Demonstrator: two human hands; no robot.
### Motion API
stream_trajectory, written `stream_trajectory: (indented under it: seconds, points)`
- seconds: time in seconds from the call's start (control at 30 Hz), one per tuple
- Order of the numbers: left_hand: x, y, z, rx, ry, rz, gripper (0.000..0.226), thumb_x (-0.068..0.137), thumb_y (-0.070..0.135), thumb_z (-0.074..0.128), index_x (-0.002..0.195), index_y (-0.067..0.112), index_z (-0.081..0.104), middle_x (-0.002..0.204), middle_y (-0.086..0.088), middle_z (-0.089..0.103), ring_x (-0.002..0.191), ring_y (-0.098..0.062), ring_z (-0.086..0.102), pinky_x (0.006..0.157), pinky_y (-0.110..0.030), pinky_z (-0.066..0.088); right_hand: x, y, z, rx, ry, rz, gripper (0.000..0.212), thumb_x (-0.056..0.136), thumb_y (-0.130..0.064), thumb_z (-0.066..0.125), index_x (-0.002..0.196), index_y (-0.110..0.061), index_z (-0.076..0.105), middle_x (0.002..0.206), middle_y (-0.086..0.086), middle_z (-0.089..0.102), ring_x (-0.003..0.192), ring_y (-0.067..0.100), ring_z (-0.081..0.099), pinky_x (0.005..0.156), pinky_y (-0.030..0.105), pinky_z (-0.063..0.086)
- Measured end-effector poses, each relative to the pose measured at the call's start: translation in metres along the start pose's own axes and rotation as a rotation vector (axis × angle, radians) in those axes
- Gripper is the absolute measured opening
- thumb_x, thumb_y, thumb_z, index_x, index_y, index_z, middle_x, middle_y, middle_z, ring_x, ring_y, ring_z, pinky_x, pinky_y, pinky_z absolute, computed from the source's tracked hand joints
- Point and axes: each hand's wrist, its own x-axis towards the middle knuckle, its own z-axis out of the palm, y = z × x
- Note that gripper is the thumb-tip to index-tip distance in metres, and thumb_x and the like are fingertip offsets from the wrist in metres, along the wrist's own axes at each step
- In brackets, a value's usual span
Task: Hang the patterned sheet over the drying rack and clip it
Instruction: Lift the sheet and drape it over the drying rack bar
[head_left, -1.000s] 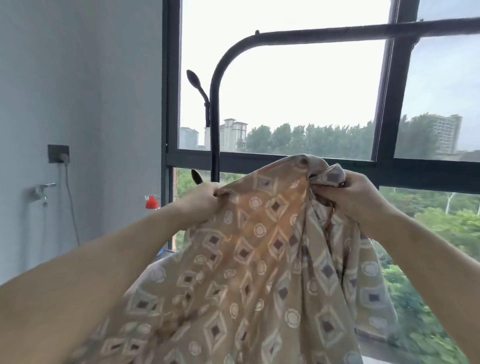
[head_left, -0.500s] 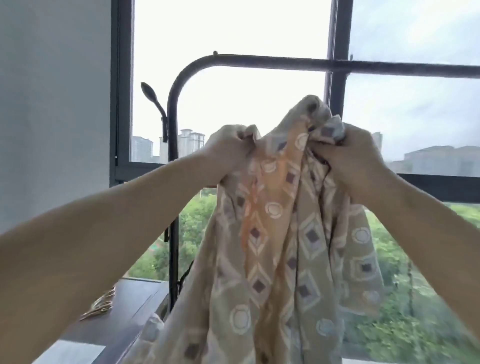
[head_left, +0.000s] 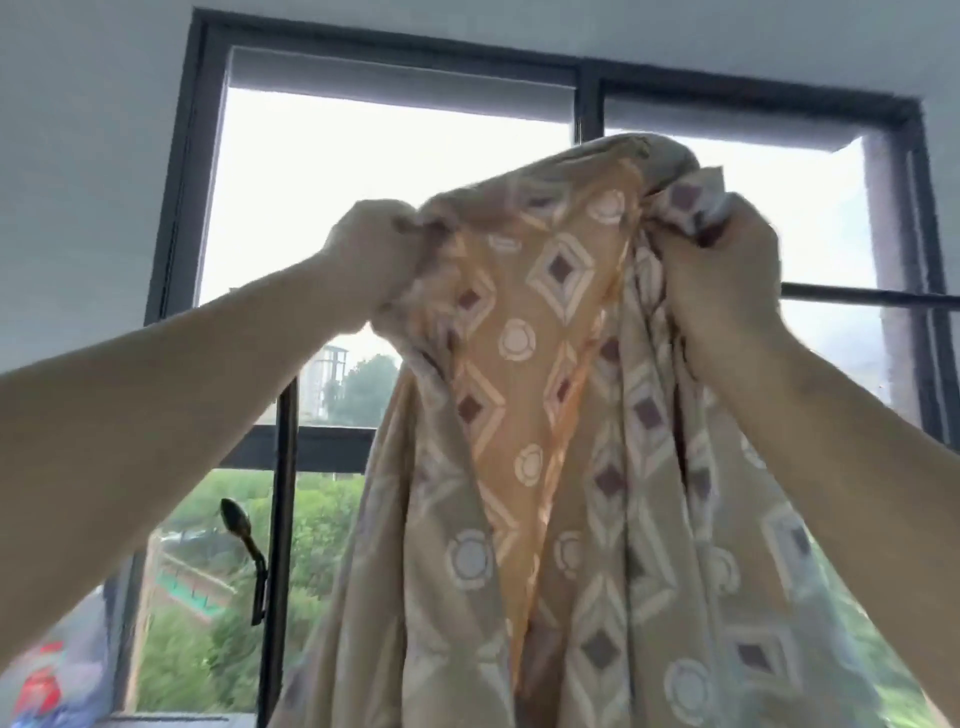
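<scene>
Left hand (head_left: 376, 254) and right hand (head_left: 722, 275), fingers clamped on bunched top edge of tan diamond-patterned cotton sheet (head_left: 545, 441). Sheet raised before black metal drying rack bar (head_left: 872, 297) at right

Single wide-angle head cam, pitched up and facing the window frame (head_left: 182, 208) roughly square-on; ceiling (head_left: 467, 26) spans 12 o'clock. Very close range: left hand (head_left: 374, 254) sits at 10 o'clock and right hand (head_left: 722, 275) at 2, both raised in front of the lens, with the sheet (head_left: 545, 415) filling centre down to 6. Behind it, the rack bar (head_left: 872, 297) shows at 3 o'clock and the rack post (head_left: 283, 467) at 7, nearer than the glass.
</scene>
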Motion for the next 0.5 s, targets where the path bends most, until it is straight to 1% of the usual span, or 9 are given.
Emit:
stream_trajectory:
  seconds: [0.07, 0.13, 0.2, 0.27, 0.3, 0.33, 0.4, 0.43, 0.5]
  points:
    - [-0.006, -0.011, -0.003, 0.063, -0.073, 0.020, 0.018, 0.087, 0.032, 0.062, 0.085, 0.016, 0.070, 0.077, 0.001, 0.070, 0.071, -0.015, 0.066, 0.067, -0.027, 0.054, -0.009, 0.009, 0.003, -0.189, -0.244, -0.021, 0.022, 0.082, -0.024, 0.066, 0.091, -0.004, 0.066, 0.086, 0.009, 0.067, 0.079, 0.021, 0.061, 0.070, 0.032, 0.046]
    - [-0.008, -0.024, -0.006, 0.029, 0.050, 0.042, 0.016, 0.081, 0.029, 0.067, 0.076, 0.014, 0.070, 0.071, -0.001, 0.071, 0.067, -0.019, 0.068, 0.068, -0.032, 0.057, -0.015, 0.015, 0.002, -0.314, -0.325, -0.048, 0.026, 0.082, -0.023, 0.067, 0.087, 0.002, 0.066, 0.085, 0.015, 0.066, 0.078, 0.024, 0.058, 0.065, 0.032, 0.040]
    - [-0.007, -0.024, -0.014, -0.081, 0.134, 0.022, 0.025, 0.075, 0.038, 0.071, 0.079, 0.014, 0.071, 0.079, -0.008, 0.072, 0.072, -0.028, 0.070, 0.069, -0.039, 0.059, -0.003, 0.007, -0.009, -0.280, -0.156, -0.044, 0.024, 0.080, -0.026, 0.067, 0.080, -0.002, 0.063, 0.079, 0.013, 0.065, 0.075, 0.026, 0.057, 0.065, 0.035, 0.042]
    - [-0.007, -0.020, -0.015, 0.001, 0.111, 0.009, 0.027, 0.080, 0.041, 0.069, 0.081, 0.014, 0.070, 0.073, -0.006, 0.069, 0.061, -0.022, 0.064, 0.057, -0.027, 0.053, 0.006, -0.006, -0.015, -0.180, 0.033, -0.056, 0.020, 0.081, -0.028, 0.063, 0.070, -0.015, 0.054, 0.068, -0.001, 0.056, 0.065, 0.015, 0.051, 0.060, 0.027, 0.041]
    - [-0.014, -0.018, -0.012, 0.050, 0.071, 0.016, 0.028, 0.082, 0.043, 0.067, 0.080, 0.015, 0.070, 0.069, -0.002, 0.066, 0.056, -0.018, 0.060, 0.049, -0.020, 0.049, 0.003, -0.010, -0.013, -0.138, 0.057, -0.069, 0.018, 0.083, -0.028, 0.062, 0.071, -0.019, 0.051, 0.066, -0.007, 0.051, 0.062, 0.009, 0.047, 0.054, 0.016, 0.038]
    - [-0.025, -0.016, -0.006, 0.106, 0.018, 0.029, 0.030, 0.082, 0.045, 0.066, 0.077, 0.016, 0.068, 0.065, 0.001, 0.063, 0.054, -0.015, 0.057, 0.043, -0.017, 0.044, -0.006, -0.014, -0.009, -0.155, -0.011, -0.065, 0.014, 0.085, -0.028, 0.060, 0.076, -0.020, 0.053, 0.068, -0.009, 0.050, 0.061, 0.006, 0.046, 0.048, 0.011, 0.034]
    - [-0.053, -0.025, 0.014, 0.215, -0.129, 0.037, 0.034, 0.082, 0.047, 0.065, 0.064, 0.018, 0.061, 0.058, 0.001, 0.055, 0.053, -0.015, 0.051, 0.043, -0.019, 0.039, -0.033, -0.002, 0.003, -0.312, -0.316, -0.041, 0.011, 0.086, -0.025, 0.062, 0.083, -0.016, 0.057, 0.069, -0.006, 0.052, 0.063, 0.009, 0.046, 0.048, 0.011, 0.033]
    - [-0.068, -0.033, 0.024, 0.221, -0.188, 0.013, 0.034, 0.083, 0.043, 0.064, 0.061, 0.018, 0.057, 0.056, 0.000, 0.052, 0.051, -0.014, 0.049, 0.043, -0.018, 0.037, -0.047, 0.009, 0.005, -0.385, -0.447, -0.032, 0.012, 0.085, -0.023, 0.063, 0.081, -0.013, 0.057, 0.068, -0.005, 0.051, 0.062, 0.012, 0.046, 0.048, 0.011, 0.032]
    - [-0.084, -0.047, 0.035, 0.137, -0.238, -0.061, 0.029, 0.089, 0.028, 0.059, 0.064, 0.015, 0.055, 0.056, 0.000, 0.049, 0.042, -0.007, 0.044, 0.037, -0.013, 0.032, -0.064, 0.028, 0.001, -0.434, -0.561, 0.011, 0.014, 0.084, -0.019, 0.066, 0.077, -0.011, 0.058, 0.065, -0.005, 0.051, 0.060, 0.009, 0.045, 0.049, 0.008, 0.033]
